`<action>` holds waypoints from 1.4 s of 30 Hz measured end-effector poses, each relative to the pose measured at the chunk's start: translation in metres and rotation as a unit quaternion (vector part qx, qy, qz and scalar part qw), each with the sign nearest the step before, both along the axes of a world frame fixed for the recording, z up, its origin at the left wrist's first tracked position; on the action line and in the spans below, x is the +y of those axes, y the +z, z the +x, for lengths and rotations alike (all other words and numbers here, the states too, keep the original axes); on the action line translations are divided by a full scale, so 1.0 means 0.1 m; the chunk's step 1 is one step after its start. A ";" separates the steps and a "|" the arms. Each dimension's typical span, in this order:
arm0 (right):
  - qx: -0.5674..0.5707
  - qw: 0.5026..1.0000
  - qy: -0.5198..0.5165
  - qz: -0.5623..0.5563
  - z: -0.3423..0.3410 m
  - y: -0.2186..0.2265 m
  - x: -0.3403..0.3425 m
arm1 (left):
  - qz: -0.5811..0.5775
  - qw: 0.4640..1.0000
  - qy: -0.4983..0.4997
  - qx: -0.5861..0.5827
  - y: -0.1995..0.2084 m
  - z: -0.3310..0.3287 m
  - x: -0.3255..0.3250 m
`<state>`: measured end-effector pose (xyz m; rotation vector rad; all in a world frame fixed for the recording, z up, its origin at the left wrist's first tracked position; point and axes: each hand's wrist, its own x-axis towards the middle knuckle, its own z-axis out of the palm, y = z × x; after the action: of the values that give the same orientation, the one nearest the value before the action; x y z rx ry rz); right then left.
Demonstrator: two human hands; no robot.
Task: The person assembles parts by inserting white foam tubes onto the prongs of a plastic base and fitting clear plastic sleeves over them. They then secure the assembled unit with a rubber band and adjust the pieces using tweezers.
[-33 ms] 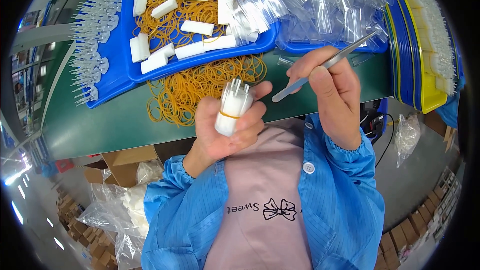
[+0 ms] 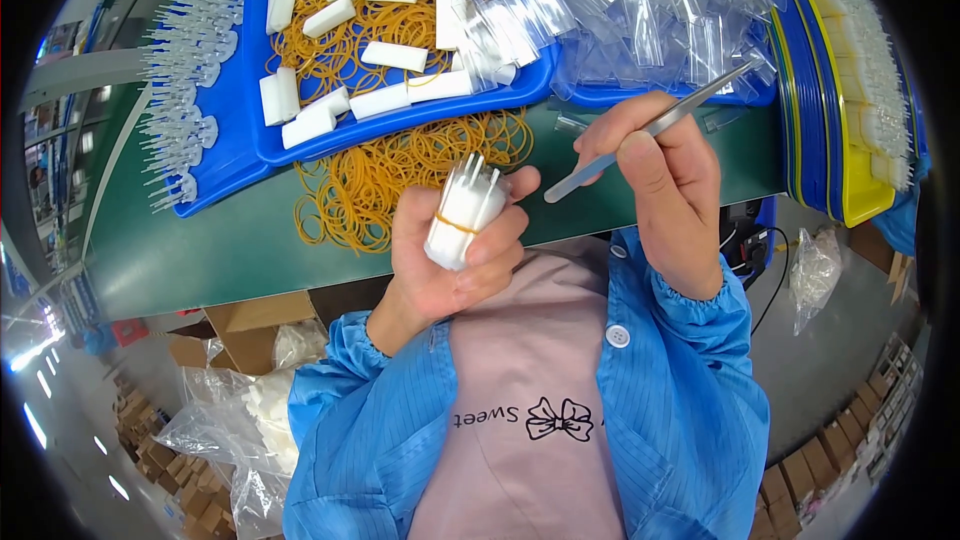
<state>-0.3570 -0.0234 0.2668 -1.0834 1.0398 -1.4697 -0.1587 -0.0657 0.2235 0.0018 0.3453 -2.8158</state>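
Note:
My left hand (image 2: 430, 285) is closed around a small white foam roll (image 2: 462, 215) in a clear plastic wrap, with a yellow-brown rubber band about it. Several thin white pins stick up from the roll's top end. My right hand (image 2: 668, 175) grips metal tweezers (image 2: 697, 97) between thumb and fingers. One end of the tweezers slants down toward the roll, apart from it. Loose rubber bands (image 2: 375, 185) lie heaped on the green table (image 2: 200, 260) just beyond my left hand.
A blue tray (image 2: 262, 90) holds white foam pieces (image 2: 395, 55) and more rubber bands. Clear plastic sleeves (image 2: 650, 20) pile up on another blue tray at the back right. Stacked blue and yellow trays (image 2: 865, 202) stand at the right; translucent pronged parts (image 2: 195, 70) line the left.
The roll has turned and tipped slightly in my left hand, and its pins show more clearly. My right hand and the tweezers have hardly moved.

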 end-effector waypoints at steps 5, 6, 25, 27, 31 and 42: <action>0.009 1.000 -0.018 -0.014 0.05 -0.03 0.04 | -0.016 0.999 -0.004 0.046 -0.04 0.00 0.06; 0.008 1.000 -0.018 -0.015 0.05 -0.03 0.03 | -0.017 0.999 -0.003 0.045 -0.02 -0.01 0.06; 0.665 0.746 0.017 -0.034 -0.29 0.07 0.53 | -0.194 0.961 0.145 -0.134 0.20 0.26 -0.03; 0.678 0.734 0.004 -0.035 -0.34 -0.07 0.60 | -0.200 0.961 0.155 -0.110 0.21 0.27 0.01; 0.663 0.747 -0.033 -0.011 -0.39 -0.05 0.56 | -0.175 0.963 0.170 -0.111 0.27 0.26 -0.01; 0.437 0.889 -0.039 -0.131 0.08 0.53 0.18 | -0.198 0.972 0.043 -0.121 0.43 0.00 -0.02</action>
<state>-0.3486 -0.0050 0.3202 -2.0184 1.5226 -1.1912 -0.1584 -0.0682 0.2667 0.2340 -0.2658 -2.7066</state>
